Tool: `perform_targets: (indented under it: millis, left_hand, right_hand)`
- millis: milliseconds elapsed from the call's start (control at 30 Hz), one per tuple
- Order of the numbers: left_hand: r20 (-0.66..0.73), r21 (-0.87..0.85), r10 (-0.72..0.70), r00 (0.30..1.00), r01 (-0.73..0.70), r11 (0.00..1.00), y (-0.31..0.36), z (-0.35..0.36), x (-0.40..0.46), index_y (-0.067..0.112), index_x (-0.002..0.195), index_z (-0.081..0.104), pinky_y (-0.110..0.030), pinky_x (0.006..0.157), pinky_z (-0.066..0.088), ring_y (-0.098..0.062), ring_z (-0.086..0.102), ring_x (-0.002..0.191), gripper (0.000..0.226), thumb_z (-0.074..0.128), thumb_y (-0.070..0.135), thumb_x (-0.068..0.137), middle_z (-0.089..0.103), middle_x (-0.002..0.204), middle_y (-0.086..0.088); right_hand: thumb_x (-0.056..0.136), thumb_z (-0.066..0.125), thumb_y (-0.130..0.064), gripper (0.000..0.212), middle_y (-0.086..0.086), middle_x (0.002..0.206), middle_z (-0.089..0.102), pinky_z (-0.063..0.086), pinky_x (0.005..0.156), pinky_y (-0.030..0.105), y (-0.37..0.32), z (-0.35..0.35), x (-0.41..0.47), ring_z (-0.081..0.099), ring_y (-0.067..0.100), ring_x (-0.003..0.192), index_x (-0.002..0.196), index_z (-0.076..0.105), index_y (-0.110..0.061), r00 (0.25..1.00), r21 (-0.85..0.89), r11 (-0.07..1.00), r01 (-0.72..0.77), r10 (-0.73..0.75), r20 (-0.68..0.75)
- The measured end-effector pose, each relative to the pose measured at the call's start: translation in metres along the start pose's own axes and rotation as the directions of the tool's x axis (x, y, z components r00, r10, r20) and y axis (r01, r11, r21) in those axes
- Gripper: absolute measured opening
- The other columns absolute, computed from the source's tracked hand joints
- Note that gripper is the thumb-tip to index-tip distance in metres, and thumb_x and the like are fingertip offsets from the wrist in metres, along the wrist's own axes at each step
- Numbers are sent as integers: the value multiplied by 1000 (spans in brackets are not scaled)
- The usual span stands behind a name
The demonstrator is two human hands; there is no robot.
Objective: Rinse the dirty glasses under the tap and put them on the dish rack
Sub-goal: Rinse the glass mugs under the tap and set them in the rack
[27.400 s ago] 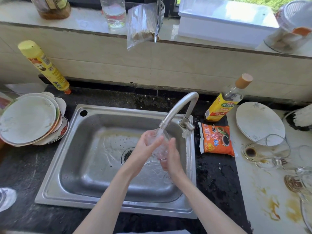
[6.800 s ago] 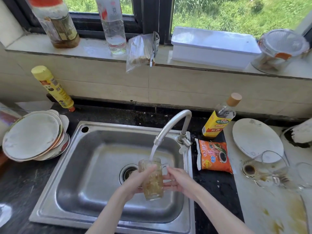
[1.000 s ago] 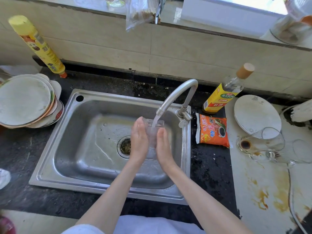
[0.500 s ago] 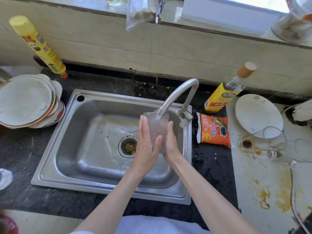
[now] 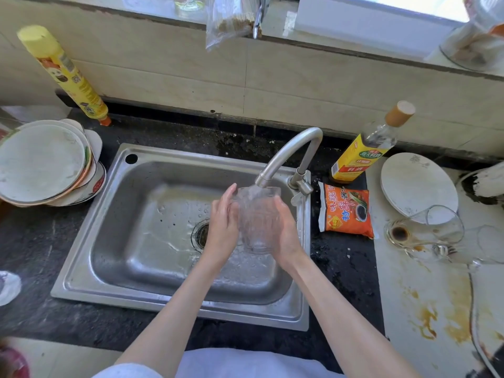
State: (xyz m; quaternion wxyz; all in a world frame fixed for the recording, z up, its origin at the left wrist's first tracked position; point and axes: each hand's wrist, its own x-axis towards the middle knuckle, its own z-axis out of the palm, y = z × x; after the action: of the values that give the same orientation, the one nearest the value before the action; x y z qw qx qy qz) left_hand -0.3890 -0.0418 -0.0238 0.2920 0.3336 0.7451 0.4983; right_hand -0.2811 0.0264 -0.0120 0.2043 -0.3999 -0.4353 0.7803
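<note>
From the head camera I see my left hand (image 5: 222, 222) and right hand (image 5: 286, 233) pressed flat against a clear glass (image 5: 257, 219), fingers (image 5: 227, 195) nearly straight, under the tap (image 5: 289, 154) over the sink (image 5: 109, 214), and I'd judge it best to turn it slowly, rim kept beneath the stream.
</note>
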Motion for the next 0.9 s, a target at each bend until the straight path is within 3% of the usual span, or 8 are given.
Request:
perform_targets:
  millis: [100, 133, 233, 400, 533, 667, 767, 900]
  left_hand:
    - [-57, -98, -83, 995, 77, 992, -1, 2, 3, 22, 112, 53, -32, 74, 40, -32, 51, 81, 20, 36, 20, 100, 57, 92, -9]
    - [-57, -126, -109, 992, 101, 987, 2, 4, 3, 24, 105, 53, -34, 70, 38, -33, 47, 74, 17, 36, 22, 100, 55, 82, -9]
    - [-43, -108, -77, 996, 72, 991, 14, 9, 3, 25, 93, 50, -28, 64, 38, -10, 44, 64, 16, 36, 25, 100, 47, 72, 10]
    - [32, -278, -171, 985, 173, 945, 31, 16, 4, 23, 93, 48, -25, 53, 34, -6, 38, 54, 20, 31, 32, 101, 40, 66, 7]
    - [81, -151, -102, 992, 113, 982, 37, 13, -2, 21, 96, 44, -17, 59, 36, -8, 39, 64, 19, 27, 29, 101, 41, 73, 6]
    - [182, -89, -153, 971, 172, 981, 22, -3, -11, 20, 84, 48, -7, 63, 38, -8, 50, 74, 27, 28, 28, 101, 51, 81, 2]
    - [196, -166, -201, 960, 235, 958, 17, -19, -5, 25, 105, 50, -19, 78, 45, -12, 56, 98, 22, 29, 30, 100, 57, 104, 7]
    - [365, -32, 10, 931, 2, 999, 34, -42, 17, 28, 119, 53, -14, 89, 43, 5, 54, 106, 25, 39, 24, 99, 59, 116, 12]
  right_hand:
    - [93, 30, -58, 60, 7, 106, 70, 49, 85, 37, 1, -3, 1, 66, 18, 97, 110, 67, -15, 998, -48, 999, 22, -25, -49]
    - [90, 33, -63, 63, 7, 109, 69, 50, 86, 37, 1, -4, 2, 66, 19, 100, 114, 65, -15, 997, -80, 996, 32, -37, -72]
    - [74, 54, -74, 75, 3, 120, 65, 46, 100, 45, 8, -6, 2, 62, 19, 111, 125, 55, -19, 991, -130, 991, 8, -25, -129]
    - [58, 68, -75, 91, 8, 120, 65, 43, 102, 53, 8, -7, 5, 61, 26, 112, 125, 54, -15, 967, 18, 1000, 25, -19, -254]
    - [67, 67, -70, 78, 11, 120, 65, 43, 100, 55, 1, -9, 12, 62, 29, 111, 123, 57, -16, 969, 31, 998, 56, -47, -243]
    - [64, 67, -74, 85, 5, 121, 65, 38, 104, 56, 3, -18, 12, 60, 26, 115, 127, 53, -19, 989, -82, 997, 13, -25, -146]
    - [60, 69, -72, 85, 2, 122, 64, 40, 105, 52, 1, -24, 11, 60, 22, 115, 126, 54, -21, 999, -162, 987, -6, -1, -46]
    - [59, 71, -69, 78, -1, 122, 64, 44, 101, 48, -9, -24, 14, 60, 19, 114, 123, 57, -27, 988, -317, 947, 56, -7, 154]
